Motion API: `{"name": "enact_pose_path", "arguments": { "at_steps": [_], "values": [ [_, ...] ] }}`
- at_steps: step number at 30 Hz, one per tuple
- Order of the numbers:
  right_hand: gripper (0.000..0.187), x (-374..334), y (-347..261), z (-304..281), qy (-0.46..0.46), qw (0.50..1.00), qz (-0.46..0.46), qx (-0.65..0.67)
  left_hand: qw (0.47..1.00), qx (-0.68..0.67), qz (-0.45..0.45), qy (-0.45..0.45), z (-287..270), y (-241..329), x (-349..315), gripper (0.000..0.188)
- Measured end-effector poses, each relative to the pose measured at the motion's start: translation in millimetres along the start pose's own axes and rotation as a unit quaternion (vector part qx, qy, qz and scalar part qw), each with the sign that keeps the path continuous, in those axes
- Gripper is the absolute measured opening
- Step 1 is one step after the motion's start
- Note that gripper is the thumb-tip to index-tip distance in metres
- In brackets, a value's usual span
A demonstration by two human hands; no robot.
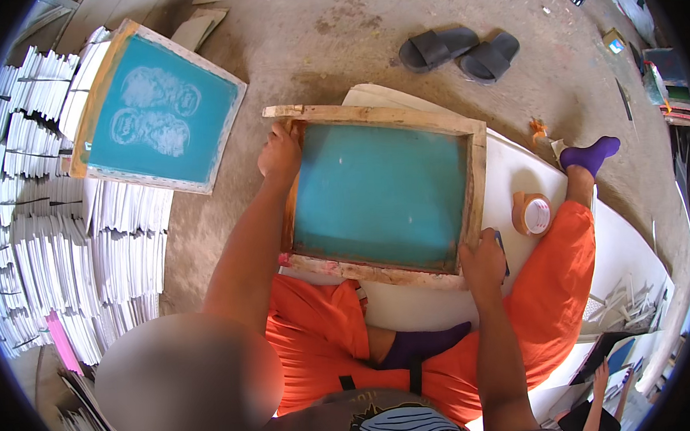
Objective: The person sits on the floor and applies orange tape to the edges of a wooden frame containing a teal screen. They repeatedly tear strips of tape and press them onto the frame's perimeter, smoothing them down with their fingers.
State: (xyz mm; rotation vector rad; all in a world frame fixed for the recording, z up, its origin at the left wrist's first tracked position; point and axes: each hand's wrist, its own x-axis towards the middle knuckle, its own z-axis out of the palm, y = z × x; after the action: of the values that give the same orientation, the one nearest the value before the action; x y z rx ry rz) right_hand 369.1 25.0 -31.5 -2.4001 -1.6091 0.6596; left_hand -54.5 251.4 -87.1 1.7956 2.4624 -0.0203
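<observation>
A silk-screen frame [479, 169] with rough wooden bars and a teal mesh lies tilted in front of me, over a white board and my orange trousers. My left hand [279, 152] is closed around its left bar, near the upper left corner. At the lower right corner my right hand [484, 263] rests against the frame, its fingers curled. A narrow dark blue object [504, 255] shows at that hand's outer side, mostly hidden by the fingers, so its kind is unclear. A roll of brown tape [532, 213] sits on the white board [506, 160] to the right.
Another teal screen frame [174, 76], with pale printed shapes, leans on stacked white paper bundles [58, 254] at left. Black slippers [438, 48] lie on the floor ahead. My feet wear purple socks [588, 156]. Paper scraps [623, 306] and another person's arm [596, 397] appear lower right.
</observation>
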Motion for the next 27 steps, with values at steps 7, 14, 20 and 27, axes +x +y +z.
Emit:
{"name": "enact_pose_path", "arguments": {
  "at_steps": [7, 14, 20, 27],
  "values": [
    [0.044, -0.6, 2.0, -0.9, 0.015, 1.0, -0.005, 0.006, 0.999, 0.006, 0.049, -0.021, -12.0, 2.8, 2.6, 0.044],
    [0.045, 1.4, 5.1, -0.2, 0.007, 1.0, -0.009, 0.024, 0.979, -0.205, 0.002, -0.004, -10.2, -24.0, 10.1, 0.048],
    [0.046, 3.2, 7.1, -2.8, -0.022, 0.999, 0.016, 0.018, 0.974, -0.224, -0.011, -0.04, -5.7, -14.7, 13.0, 0.062],
    [0.046, 3.9, 5.4, -1.7, -0.029, 0.999, 0.008, 0.035, 0.887, -0.458, 0.041, -0.041, 24.1, -44.0, 32.3, 0.062]
  ]
}}
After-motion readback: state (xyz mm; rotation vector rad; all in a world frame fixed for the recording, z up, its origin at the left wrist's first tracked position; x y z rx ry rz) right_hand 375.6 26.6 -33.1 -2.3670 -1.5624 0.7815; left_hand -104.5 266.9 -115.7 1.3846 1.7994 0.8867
